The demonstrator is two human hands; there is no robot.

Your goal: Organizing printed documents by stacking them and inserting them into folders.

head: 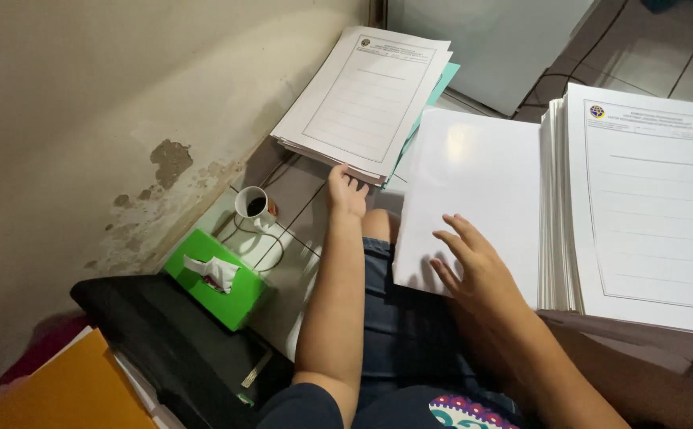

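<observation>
The tiled floor (pixel 299 199) carries all items and meets a stained cream wall (pixel 84 95) at the left. The tall white stack of printed ruled forms (pixel 648 214) lies at the right; its right side is cut off by the frame edge. A glossy blank white sheet (pixel 474 183) lies against that stack's left side. A second, thinner stack of printed ruled forms (pixel 366 99) sits farther away near the wall, over a teal sheet that is mostly hidden. A black bag (pixel 164 342) and an orange folder (pixel 60 393) occupy the lower left, both partly cut off. A green tissue box (pixel 215 278) stands beside a small white cup of dark liquid (pixel 253 205).

Left hand (pixel 346 191): fingers touch the near edge of the thinner stack; the grip cannot be made out. Right hand (pixel 474 266): open, fingers spread, resting flat on the glossy sheet, holding nothing.
</observation>
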